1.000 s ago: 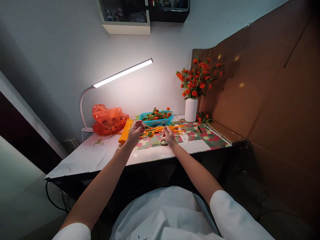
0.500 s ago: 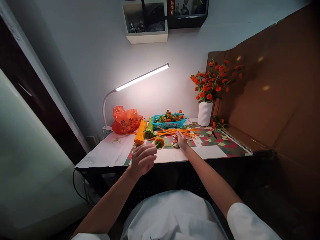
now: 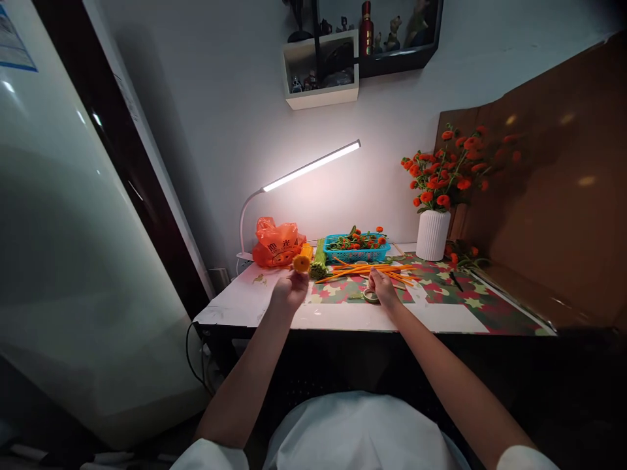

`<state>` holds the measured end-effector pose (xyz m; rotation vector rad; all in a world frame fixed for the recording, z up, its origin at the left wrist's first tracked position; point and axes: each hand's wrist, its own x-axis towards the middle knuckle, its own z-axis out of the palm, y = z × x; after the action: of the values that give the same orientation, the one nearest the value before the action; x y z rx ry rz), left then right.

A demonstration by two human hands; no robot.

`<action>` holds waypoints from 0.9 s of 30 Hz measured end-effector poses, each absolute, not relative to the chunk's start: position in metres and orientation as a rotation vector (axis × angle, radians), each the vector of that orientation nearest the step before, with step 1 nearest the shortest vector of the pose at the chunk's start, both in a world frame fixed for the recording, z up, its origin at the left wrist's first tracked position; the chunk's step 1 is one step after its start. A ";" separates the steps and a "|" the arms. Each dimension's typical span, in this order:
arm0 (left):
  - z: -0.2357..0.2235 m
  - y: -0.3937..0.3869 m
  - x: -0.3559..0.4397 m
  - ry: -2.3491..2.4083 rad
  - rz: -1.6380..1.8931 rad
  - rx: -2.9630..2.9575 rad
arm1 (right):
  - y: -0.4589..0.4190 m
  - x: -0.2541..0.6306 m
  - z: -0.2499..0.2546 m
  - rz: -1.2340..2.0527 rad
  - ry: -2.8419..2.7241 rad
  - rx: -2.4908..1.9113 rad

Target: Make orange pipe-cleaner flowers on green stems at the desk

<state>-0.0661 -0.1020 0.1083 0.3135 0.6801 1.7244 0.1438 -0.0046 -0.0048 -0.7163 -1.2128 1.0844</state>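
My left hand (image 3: pixel 290 288) is closed on a small orange pipe-cleaner flower (image 3: pixel 301 264), holding it up over the left part of the table with its round orange face toward me. My right hand (image 3: pixel 385 291) is pinched closed above the table, beside a roll of tape (image 3: pixel 370 296). What its fingertips hold, if anything, is too small to make out. Just beyond that hand lie loose orange pipe cleaners (image 3: pixel 343 269). Behind the flower are a bundle of yellow-orange pipe cleaners (image 3: pixel 306 250) and a green bundle (image 3: pixel 319 261).
A blue basket (image 3: pixel 357 256) of small orange flowers stands at the back, with an orange plastic bag (image 3: pixel 278 245) to its left. A lit desk lamp (image 3: pixel 308 168) reaches over. On the right are a white vase (image 3: pixel 433 235) of orange flowers and a brown cardboard panel (image 3: pixel 548 196).
My left hand has lifted and turned the flower, from its green underside showing to its orange face showing. The right hand stays pinched near the tape. The whole view has shifted.
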 end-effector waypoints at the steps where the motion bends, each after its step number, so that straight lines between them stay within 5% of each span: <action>1: 0.108 -0.101 -0.066 0.663 1.666 0.251 | -0.004 0.144 -0.006 1.082 -1.218 -0.712; 20: 0.096 -0.103 -0.061 0.603 1.658 0.145 | -0.017 0.144 0.001 0.960 -1.374 -0.756; 23: 0.081 -0.098 -0.056 0.681 1.804 0.280 | -0.026 0.137 0.004 0.842 -1.498 -0.729; 27: 0.051 -0.090 -0.043 0.719 2.071 0.665 | -0.033 0.123 0.003 1.112 -1.558 -0.577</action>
<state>-0.0431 -0.0900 0.0507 0.6655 0.7193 2.0706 0.1228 -0.0329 0.0028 -0.5774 -1.5579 1.1117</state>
